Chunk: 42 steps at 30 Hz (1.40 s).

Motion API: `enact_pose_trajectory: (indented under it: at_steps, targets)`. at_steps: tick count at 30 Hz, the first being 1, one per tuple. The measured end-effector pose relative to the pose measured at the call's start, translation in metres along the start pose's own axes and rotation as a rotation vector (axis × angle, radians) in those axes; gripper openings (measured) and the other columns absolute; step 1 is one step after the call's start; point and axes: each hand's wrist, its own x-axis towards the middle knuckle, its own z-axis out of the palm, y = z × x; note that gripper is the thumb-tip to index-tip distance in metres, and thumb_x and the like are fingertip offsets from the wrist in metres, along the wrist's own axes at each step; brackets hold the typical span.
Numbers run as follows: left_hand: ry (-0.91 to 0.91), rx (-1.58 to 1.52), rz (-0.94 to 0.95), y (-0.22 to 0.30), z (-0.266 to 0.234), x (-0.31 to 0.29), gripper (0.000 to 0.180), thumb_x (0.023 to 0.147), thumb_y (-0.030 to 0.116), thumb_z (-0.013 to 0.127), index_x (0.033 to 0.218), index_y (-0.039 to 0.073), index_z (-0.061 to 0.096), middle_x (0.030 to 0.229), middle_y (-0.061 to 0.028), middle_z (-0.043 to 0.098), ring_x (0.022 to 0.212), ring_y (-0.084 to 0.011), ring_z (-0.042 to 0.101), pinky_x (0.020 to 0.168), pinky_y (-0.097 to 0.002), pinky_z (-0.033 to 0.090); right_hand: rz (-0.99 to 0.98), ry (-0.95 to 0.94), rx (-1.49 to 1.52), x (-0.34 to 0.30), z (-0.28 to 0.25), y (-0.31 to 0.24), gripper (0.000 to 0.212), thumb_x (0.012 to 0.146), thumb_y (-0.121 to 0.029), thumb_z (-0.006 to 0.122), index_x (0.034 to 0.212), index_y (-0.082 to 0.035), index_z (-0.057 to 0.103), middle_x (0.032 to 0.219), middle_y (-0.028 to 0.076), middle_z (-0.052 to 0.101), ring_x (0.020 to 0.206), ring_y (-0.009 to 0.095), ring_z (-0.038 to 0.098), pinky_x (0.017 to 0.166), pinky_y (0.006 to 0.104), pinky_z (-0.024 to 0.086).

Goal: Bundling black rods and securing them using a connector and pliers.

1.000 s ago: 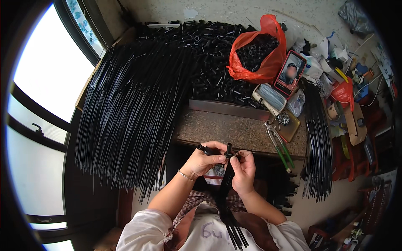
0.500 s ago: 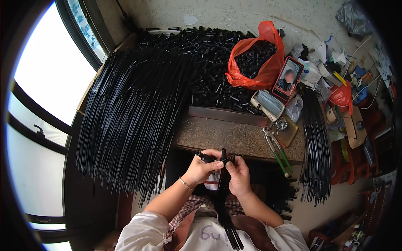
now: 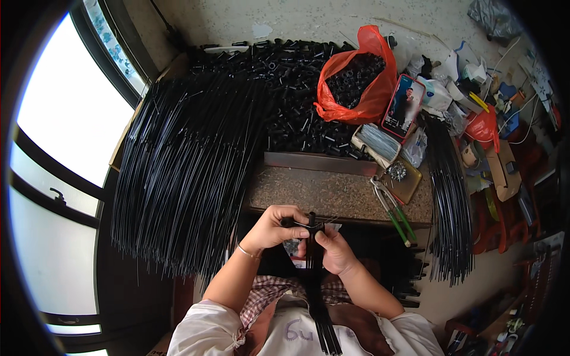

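Observation:
Above my lap, just off the table's near edge, my two hands meet. My left hand (image 3: 278,228) is closed round a black tubular fitting (image 3: 287,222), its end jutting out at the left. Between the hands a short black tube (image 3: 312,219) stands upright, with thin wires (image 3: 328,222) crossing beside it toward the right. My right hand (image 3: 336,250) pinches the black piece there between thumb and fingers. From below the hands a bundle of long black rods (image 3: 320,311) hangs over my apron. Fingers partly hide where the pieces join.
A wide heap of long black rods (image 3: 184,172) overhangs the table's left; a smaller bundle (image 3: 446,202) hangs right. Behind a metal strip (image 3: 320,163) lie many black fittings (image 3: 291,89) and a red plastic bag (image 3: 332,110). Green-handled pincers (image 3: 396,215), a wire tray (image 3: 377,145) and a phone (image 3: 404,107) are at the right.
My hands have shifted slightly and drawn closer about the upright tube. The fitting in my left hand is turned lower, and the thin wires now reach further across. The whole view has tilted a little.

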Motion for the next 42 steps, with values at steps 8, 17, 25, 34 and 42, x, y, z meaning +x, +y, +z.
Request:
enact_pose_trajectory:
  at_steps: [8, 17, 25, 34, 42]
  targets:
    - [-0.294, 0.080, 0.074, 0.003, -0.011, 0.004, 0.024, 0.065, 0.021, 0.063, 0.075, 0.001, 0.058, 0.080, -0.0106, 0.056, 0.075, -0.0197, 0.052, 0.067, -0.0292, 0.040, 0.051, -0.053, 0.005, -0.009, 0.011, -0.005, 0.022, 0.071, -0.021, 0.057, 0.082, -0.004, 0.050, 0.073, 0.008, 0.054, 0.065, 0.017, 0.053, 0.061, 0.0289, 0.045]
    - [-0.301, -0.024, -0.084, 0.029, 0.018, 0.031, 0.062, 0.073, 0.048, 0.043, 0.111, 0.000, 0.039, 0.113, -0.0143, 0.038, 0.104, -0.0214, 0.037, 0.088, -0.0335, 0.027, -0.185, 0.226, -0.134, -0.015, 0.023, -0.001, 0.016, 0.074, -0.017, 0.053, 0.078, -0.004, 0.045, 0.071, 0.009, 0.052, 0.062, 0.015, 0.050, 0.059, 0.0261, 0.042]
    - [-0.123, -0.110, -0.049, 0.046, 0.008, 0.024, 0.028, 0.070, 0.007, 0.058, 0.094, -0.002, 0.048, 0.077, -0.0050, 0.055, 0.069, -0.0060, 0.049, 0.060, -0.0188, 0.041, -0.175, 0.228, -0.108, -0.014, 0.026, -0.004, 0.015, 0.074, -0.017, 0.053, 0.073, -0.005, 0.046, 0.070, 0.007, 0.054, 0.061, 0.012, 0.050, 0.058, 0.0234, 0.042]
    - [-0.097, 0.184, 0.135, 0.041, 0.000, 0.023, 0.024, 0.070, 0.010, 0.058, 0.090, -0.001, 0.050, 0.072, -0.0030, 0.054, 0.068, -0.0063, 0.049, 0.063, -0.0192, 0.041, -0.134, 0.157, -0.076, -0.010, 0.026, -0.002, 0.017, 0.074, -0.017, 0.053, 0.079, -0.004, 0.044, 0.073, 0.009, 0.053, 0.063, 0.015, 0.051, 0.060, 0.0263, 0.043]
    - [-0.019, 0.795, 0.297, 0.044, 0.013, 0.022, 0.019, 0.068, 0.015, 0.058, 0.075, 0.000, 0.049, 0.051, -0.0112, 0.046, 0.045, -0.0250, 0.047, 0.042, -0.0285, 0.036, -0.120, 0.160, -0.041, -0.005, 0.021, -0.005, 0.015, 0.074, -0.019, 0.054, 0.078, -0.007, 0.046, 0.070, 0.006, 0.053, 0.059, 0.013, 0.051, 0.051, 0.0252, 0.044]
